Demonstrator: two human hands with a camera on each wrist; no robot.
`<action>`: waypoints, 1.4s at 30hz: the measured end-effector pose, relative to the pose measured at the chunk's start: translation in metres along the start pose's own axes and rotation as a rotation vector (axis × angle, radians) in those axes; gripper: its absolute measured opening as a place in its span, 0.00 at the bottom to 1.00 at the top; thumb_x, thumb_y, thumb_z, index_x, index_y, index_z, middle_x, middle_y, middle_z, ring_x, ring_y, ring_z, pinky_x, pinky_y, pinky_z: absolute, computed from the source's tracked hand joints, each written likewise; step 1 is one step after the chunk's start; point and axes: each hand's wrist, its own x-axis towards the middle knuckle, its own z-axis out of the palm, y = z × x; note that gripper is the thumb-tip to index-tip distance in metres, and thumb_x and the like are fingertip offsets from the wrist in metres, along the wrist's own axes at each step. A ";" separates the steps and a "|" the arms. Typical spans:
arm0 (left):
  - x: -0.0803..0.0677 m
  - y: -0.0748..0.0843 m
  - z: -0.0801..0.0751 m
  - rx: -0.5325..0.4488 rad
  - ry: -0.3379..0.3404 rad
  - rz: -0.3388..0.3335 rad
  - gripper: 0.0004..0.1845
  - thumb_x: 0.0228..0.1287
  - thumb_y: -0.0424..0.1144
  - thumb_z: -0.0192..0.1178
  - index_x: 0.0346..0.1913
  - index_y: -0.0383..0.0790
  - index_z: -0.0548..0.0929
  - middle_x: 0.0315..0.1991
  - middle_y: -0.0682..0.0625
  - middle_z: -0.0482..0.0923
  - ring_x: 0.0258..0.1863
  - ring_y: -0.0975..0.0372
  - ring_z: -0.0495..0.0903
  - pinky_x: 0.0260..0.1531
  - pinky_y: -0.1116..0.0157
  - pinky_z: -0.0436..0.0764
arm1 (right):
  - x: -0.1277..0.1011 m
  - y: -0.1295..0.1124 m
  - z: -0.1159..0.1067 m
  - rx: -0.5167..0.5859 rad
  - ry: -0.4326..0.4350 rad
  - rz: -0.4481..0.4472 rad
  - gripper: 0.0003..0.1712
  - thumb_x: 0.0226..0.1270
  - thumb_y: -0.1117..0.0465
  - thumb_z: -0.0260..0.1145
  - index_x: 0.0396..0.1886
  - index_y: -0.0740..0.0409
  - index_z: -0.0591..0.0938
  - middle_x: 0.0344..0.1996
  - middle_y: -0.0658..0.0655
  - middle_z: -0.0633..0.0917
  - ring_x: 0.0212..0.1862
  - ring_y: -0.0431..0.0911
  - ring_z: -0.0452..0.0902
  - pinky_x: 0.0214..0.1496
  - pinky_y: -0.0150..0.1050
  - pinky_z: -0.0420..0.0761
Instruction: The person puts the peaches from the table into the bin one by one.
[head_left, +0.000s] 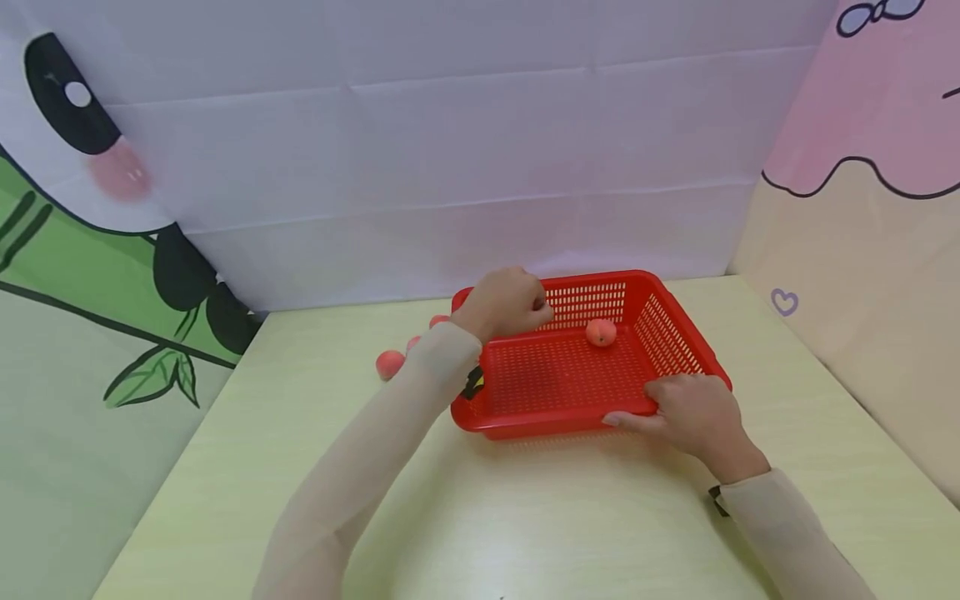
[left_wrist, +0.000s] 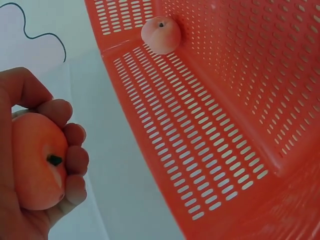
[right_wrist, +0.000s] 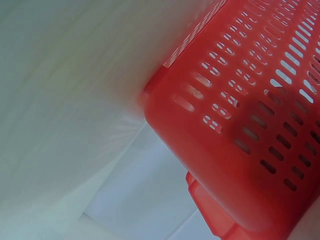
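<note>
Worktop (head_left: pixel 525 517) nearest: pale yellow-green, smooth, faint glare at the near edge. Right hand (head_left: pixel 693 412) grips the near right corner of the red basket (head_left: pixel 675 333), thumb along the rim. Left hand (head_left: pixel 506 304) hovers over the basket's far left corner, fingers curled round a peach (left_wrist: pixel 37 160). Second peach (head_left: pixel 601 332) lies inside near the far wall. More peaches (head_left: pixel 390 364) sit on the worktop left of the basket. White creased backdrop behind; cartoon panda panel left, pink-and-cream panel right.

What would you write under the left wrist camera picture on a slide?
The left hand grips a peach beside a red slotted basket where another peach sits in a corner.
</note>
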 end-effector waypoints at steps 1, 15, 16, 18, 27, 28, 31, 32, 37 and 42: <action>0.001 -0.001 0.002 -0.011 -0.003 0.001 0.23 0.74 0.41 0.60 0.18 0.47 0.68 0.16 0.56 0.58 0.19 0.66 0.58 0.24 0.69 0.62 | 0.000 0.000 0.001 -0.004 -0.004 0.001 0.46 0.61 0.11 0.52 0.12 0.45 0.59 0.12 0.41 0.54 0.18 0.37 0.50 0.21 0.36 0.51; 0.024 -0.004 0.023 -0.088 -0.101 0.004 0.08 0.75 0.44 0.63 0.43 0.42 0.82 0.34 0.52 0.75 0.35 0.62 0.74 0.38 0.67 0.75 | 0.002 -0.001 -0.003 -0.030 -0.056 0.021 0.43 0.61 0.19 0.64 0.13 0.45 0.61 0.11 0.43 0.58 0.17 0.38 0.53 0.20 0.36 0.55; 0.026 -0.003 0.025 -0.074 -0.108 0.006 0.09 0.75 0.45 0.63 0.46 0.42 0.82 0.38 0.52 0.76 0.38 0.62 0.74 0.40 0.67 0.76 | 0.002 -0.001 -0.003 -0.031 -0.060 0.023 0.42 0.61 0.19 0.65 0.13 0.45 0.61 0.11 0.43 0.58 0.17 0.38 0.54 0.21 0.36 0.55; 0.028 -0.003 0.029 -0.049 -0.125 0.015 0.13 0.74 0.46 0.64 0.53 0.42 0.80 0.44 0.52 0.76 0.42 0.61 0.75 0.45 0.66 0.77 | 0.001 -0.001 -0.003 -0.032 -0.065 0.029 0.42 0.60 0.20 0.66 0.13 0.45 0.61 0.11 0.43 0.58 0.17 0.39 0.54 0.21 0.36 0.55; 0.034 0.002 0.042 -0.017 -0.199 0.030 0.27 0.68 0.47 0.73 0.63 0.44 0.73 0.53 0.52 0.72 0.47 0.61 0.74 0.51 0.66 0.79 | 0.000 0.002 -0.003 -0.025 -0.036 0.017 0.44 0.62 0.15 0.59 0.13 0.45 0.60 0.12 0.42 0.55 0.18 0.38 0.50 0.21 0.36 0.53; 0.035 0.001 0.043 -0.024 -0.206 0.028 0.28 0.68 0.46 0.72 0.64 0.44 0.72 0.54 0.52 0.71 0.49 0.61 0.74 0.53 0.66 0.79 | 0.000 0.002 -0.003 -0.024 -0.034 0.015 0.44 0.62 0.15 0.59 0.13 0.45 0.60 0.12 0.42 0.55 0.18 0.38 0.50 0.21 0.36 0.52; 0.037 0.001 0.047 -0.072 -0.230 0.019 0.30 0.69 0.43 0.71 0.68 0.43 0.70 0.57 0.52 0.70 0.54 0.61 0.72 0.58 0.64 0.78 | 0.000 0.001 -0.003 -0.021 -0.031 0.014 0.44 0.62 0.15 0.58 0.13 0.45 0.59 0.12 0.42 0.55 0.18 0.38 0.50 0.21 0.36 0.53; 0.038 0.001 0.048 -0.093 -0.236 0.011 0.31 0.70 0.42 0.71 0.69 0.42 0.69 0.58 0.52 0.70 0.56 0.61 0.72 0.59 0.64 0.79 | 0.000 0.001 -0.003 -0.020 -0.031 0.013 0.44 0.62 0.15 0.58 0.13 0.45 0.60 0.12 0.42 0.55 0.18 0.38 0.51 0.21 0.36 0.53; 0.039 0.000 0.050 -0.159 -0.253 -0.028 0.33 0.71 0.40 0.71 0.71 0.42 0.66 0.59 0.53 0.69 0.59 0.62 0.71 0.62 0.64 0.79 | 0.000 0.001 -0.002 -0.015 -0.040 0.014 0.43 0.61 0.17 0.62 0.13 0.45 0.60 0.11 0.42 0.57 0.17 0.38 0.53 0.21 0.36 0.55; 0.039 -0.004 0.053 -0.155 -0.257 -0.016 0.28 0.74 0.36 0.66 0.69 0.40 0.66 0.58 0.51 0.68 0.61 0.61 0.68 0.62 0.64 0.77 | 0.001 0.000 -0.001 -0.018 -0.057 0.020 0.43 0.61 0.18 0.63 0.13 0.45 0.61 0.11 0.43 0.58 0.17 0.39 0.54 0.21 0.36 0.55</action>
